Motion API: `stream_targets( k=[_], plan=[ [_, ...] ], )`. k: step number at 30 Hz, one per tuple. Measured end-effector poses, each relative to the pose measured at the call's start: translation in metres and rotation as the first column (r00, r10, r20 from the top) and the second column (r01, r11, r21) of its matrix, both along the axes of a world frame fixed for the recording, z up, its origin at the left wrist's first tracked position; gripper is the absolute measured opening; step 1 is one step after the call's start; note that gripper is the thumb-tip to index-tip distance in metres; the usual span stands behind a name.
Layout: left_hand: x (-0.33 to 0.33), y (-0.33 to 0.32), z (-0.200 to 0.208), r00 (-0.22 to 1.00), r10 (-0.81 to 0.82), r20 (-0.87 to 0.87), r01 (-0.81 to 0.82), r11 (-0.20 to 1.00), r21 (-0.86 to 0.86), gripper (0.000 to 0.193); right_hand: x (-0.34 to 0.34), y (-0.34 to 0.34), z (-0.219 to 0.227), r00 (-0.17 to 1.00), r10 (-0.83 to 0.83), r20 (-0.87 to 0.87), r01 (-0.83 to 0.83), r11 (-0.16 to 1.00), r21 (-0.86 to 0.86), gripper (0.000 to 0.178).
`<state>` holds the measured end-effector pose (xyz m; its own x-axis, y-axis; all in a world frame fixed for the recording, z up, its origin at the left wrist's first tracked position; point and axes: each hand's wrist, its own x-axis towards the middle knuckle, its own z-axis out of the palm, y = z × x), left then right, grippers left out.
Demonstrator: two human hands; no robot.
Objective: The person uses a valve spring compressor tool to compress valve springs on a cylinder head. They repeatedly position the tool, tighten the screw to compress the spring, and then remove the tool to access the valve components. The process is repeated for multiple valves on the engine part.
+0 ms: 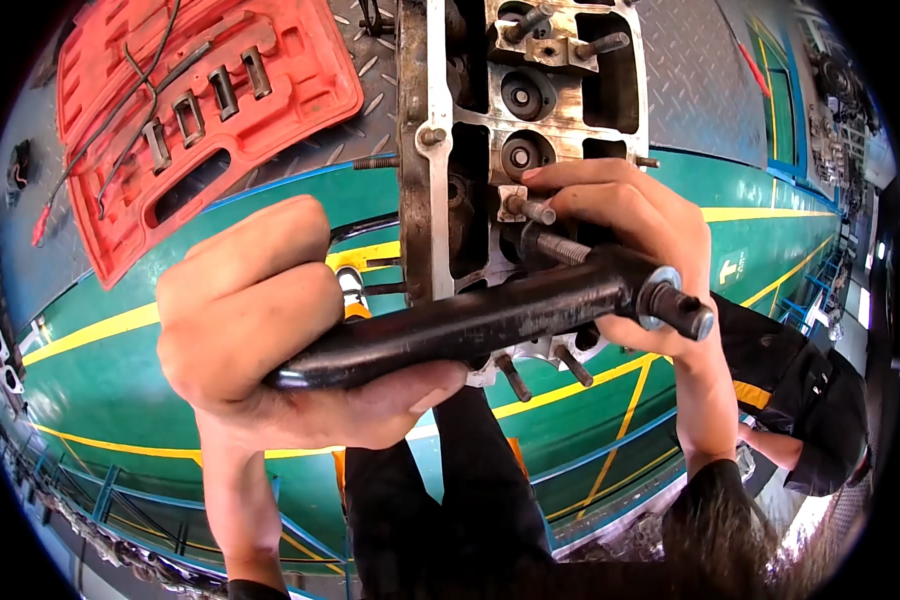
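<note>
The left hand's (255,310) fingers are clamped round the lower-left end of a black bar tool (450,328), its long axis slanting up rightward across the cylinder head (438,220). The right hand (655,230) is nearer its threaded end; whether its fingers grip cannot be told.

A cylinder head (438,210) runs from far to near through the middle, with tread plate (700,90) showing left and right of its far part; on the left stretch of plate lies a case (315,60), 4 metal pieces (223,93) in it and a cable (135,125) across it. A lever tool (440,332) crosses over the cylinder head's near end, its left end in the left hand (260,310), its right end before the right hand (635,225). Right of the right forearm (708,405) is a co-worker (820,400), at the near right.
</note>
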<state>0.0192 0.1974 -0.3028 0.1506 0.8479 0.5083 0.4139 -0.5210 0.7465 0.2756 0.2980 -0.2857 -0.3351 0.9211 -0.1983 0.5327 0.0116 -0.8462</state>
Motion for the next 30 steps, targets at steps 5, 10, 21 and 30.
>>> stream_targets(
  k=[5, 10, 21, 30],
  plan=[
    [0.001, 0.001, -0.001, 0.999, 0.034, -0.027, -0.033, 0.999, 0.024, 0.062, 0.006, 0.004, -0.001, 1.0, 0.006, 0.008, -0.006, 1.0, 0.014, 0.044],
    [0.002, 0.004, -0.001, 0.988, 0.125, -0.096, -0.119, 0.991, 0.062, 0.065, 0.004, -0.001, -0.001, 1.0, 0.022, 0.01, -0.022, 0.999, 0.028, 0.044],
    [0.001, 0.005, 0.006, 0.899, 0.313, -0.307, -0.258, 0.944, 0.207, 0.078, -0.003, -0.013, 0.012, 0.999, 0.04, 0.027, -0.042, 0.996, 0.084, 0.045],
    [0.011, -0.002, -0.006, 0.931, 0.345, -0.118, -0.32, 0.928, 0.19, 0.071, 0.005, -0.018, 0.0, 0.996, 0.076, 0.047, -0.08, 0.991, 0.107, 0.046]
  ],
)
